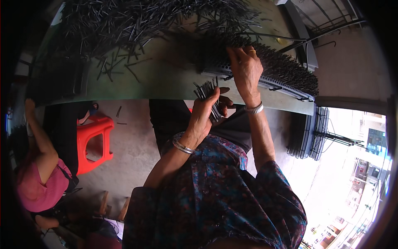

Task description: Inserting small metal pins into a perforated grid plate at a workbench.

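In my left hand, just off the table's near edge, is a bundle of thin black rods. The fingers wrap round it and the rod ends stick out on both sides. My right hand reaches over a long rack with a perforated grey side. Many thin black rods stand packed in that rack. Thumb and fingertips of the right hand are pinched together at the rack's near side; whatever is between them is hidden.
A big loose heap of black rods covers the far left of the green table. A red plastic stool stands on the floor at left, by a person in a pink top. Dark wire racks stand right of the table.
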Demonstrator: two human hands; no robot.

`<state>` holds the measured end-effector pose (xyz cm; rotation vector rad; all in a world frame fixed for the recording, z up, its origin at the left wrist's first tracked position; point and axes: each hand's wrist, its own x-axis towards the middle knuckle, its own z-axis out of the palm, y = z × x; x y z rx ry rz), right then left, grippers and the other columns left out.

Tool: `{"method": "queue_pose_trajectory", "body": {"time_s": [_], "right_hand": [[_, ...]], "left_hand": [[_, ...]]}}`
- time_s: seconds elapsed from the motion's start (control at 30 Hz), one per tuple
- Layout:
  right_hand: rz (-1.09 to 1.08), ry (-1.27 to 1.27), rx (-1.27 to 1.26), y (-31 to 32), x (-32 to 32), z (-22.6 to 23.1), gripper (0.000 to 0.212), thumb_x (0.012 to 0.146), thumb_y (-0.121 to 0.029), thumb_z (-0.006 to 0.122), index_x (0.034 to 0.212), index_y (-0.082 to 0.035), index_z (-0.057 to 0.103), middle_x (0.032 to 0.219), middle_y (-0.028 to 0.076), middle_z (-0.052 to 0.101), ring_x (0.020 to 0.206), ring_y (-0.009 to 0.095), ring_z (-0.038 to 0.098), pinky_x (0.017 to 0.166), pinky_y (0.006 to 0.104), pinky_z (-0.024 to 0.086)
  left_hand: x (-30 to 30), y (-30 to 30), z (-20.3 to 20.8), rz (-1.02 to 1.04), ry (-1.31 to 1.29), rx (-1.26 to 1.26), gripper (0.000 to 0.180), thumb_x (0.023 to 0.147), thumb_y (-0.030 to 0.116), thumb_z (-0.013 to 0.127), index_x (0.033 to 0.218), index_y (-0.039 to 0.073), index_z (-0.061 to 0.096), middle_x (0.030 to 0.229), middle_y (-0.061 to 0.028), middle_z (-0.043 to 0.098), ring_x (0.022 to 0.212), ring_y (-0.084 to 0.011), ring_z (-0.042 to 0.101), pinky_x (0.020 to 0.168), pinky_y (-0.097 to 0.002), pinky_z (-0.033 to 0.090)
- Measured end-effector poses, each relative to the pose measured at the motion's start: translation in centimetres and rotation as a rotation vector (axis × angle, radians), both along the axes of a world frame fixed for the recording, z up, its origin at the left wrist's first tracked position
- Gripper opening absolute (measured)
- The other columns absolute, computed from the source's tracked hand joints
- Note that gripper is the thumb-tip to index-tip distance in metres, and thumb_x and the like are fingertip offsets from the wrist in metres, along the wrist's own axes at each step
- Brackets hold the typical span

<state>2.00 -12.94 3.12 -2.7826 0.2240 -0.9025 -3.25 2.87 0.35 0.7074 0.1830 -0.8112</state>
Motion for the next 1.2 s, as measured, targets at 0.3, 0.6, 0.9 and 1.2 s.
{"method": "queue_pose_trajectory", "body": {"time_s": [0.3,0.6,0.9,1.2], "right_hand": [[0.305,0.434,0.667,0.8,-4.1,2.5,0.026,0.087,-0.019,0.071,0.107,-0.002,0.071,0.092,0.013,0.064,0.083,0.020,0.067,0.069,0.0327,0.051],[0.382,0.624,0.929,-0.2,-4.7,3.0,0.014,0.089,-0.010,0.063,0.094,0.004,0.066,0.079,0.009,0.069,0.071,0.015,0.067,0.064,0.0277,0.052],[0.119,-0.037,0.671,-0.1,-3.9,3.8,0.005,0.091,-0.005,0.061,0.091,0.000,0.062,0.076,0.007,0.070,0.069,0.014,0.067,0.061,0.0267,0.050],[0.109,-0.155,0.561,-0.7,-2.6,2.0,0.004,0.090,-0.002,0.064,0.093,-0.001,0.061,0.076,0.007,0.069,0.068,0.013,0.067,0.060,0.0250,0.049]], "left_hand": [[0.2,0.2,0.3,-0.018,-0.013,0.043,0.037,0.098,0.033,0.058,0.110,-0.001,0.064,0.078,-0.0101,0.069,0.058,-0.0107,0.056,0.050,-0.0251,0.044],[-0.2,0.0,1.3,-0.070,0.035,0.121,0.036,0.099,0.034,0.055,0.116,0.002,0.060,0.084,-0.0111,0.069,0.063,-0.0134,0.061,0.061,-0.0264,0.051],[0.3,0.3,0.2,-0.056,0.047,0.105,0.036,0.100,0.032,0.054,0.117,0.001,0.058,0.084,-0.0135,0.069,0.067,-0.0135,0.062,0.062,-0.0273,0.052],[0.0,-0.5,-0.7,-0.030,0.109,-0.037,0.034,0.103,0.027,0.048,0.120,-0.001,0.055,0.087,-0.0146,0.068,0.079,-0.0198,0.068,0.072,-0.0340,0.056]]}}
